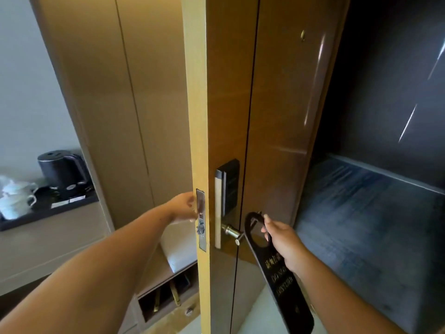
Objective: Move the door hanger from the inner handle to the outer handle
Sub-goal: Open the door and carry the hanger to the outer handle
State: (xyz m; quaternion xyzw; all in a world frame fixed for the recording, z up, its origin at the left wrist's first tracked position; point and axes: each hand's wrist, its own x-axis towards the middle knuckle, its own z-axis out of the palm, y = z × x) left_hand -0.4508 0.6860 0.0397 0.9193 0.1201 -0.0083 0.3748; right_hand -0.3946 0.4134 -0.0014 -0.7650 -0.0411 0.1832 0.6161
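A brown door [231,104] stands ajar, its yellow edge [197,116] facing me. On its outer face sit a black electronic lock [230,186] and a metal lever handle [232,232]. My right hand [280,239] grips a long black "do not disturb" door hanger [280,278] by the rim of its hole, just right of the handle's tip. The hanger's hole is beside the handle, not over it. My left hand [183,208] reaches behind the door edge by the latch plate [201,220]; the inner handle is hidden.
At the left a counter holds a black tray [48,213] with a dark kettle [62,172] and white cups [14,198]. Low shelves [166,297] lie behind the door. To the right are a dark hallway wall [385,80] and blue carpet [366,237].
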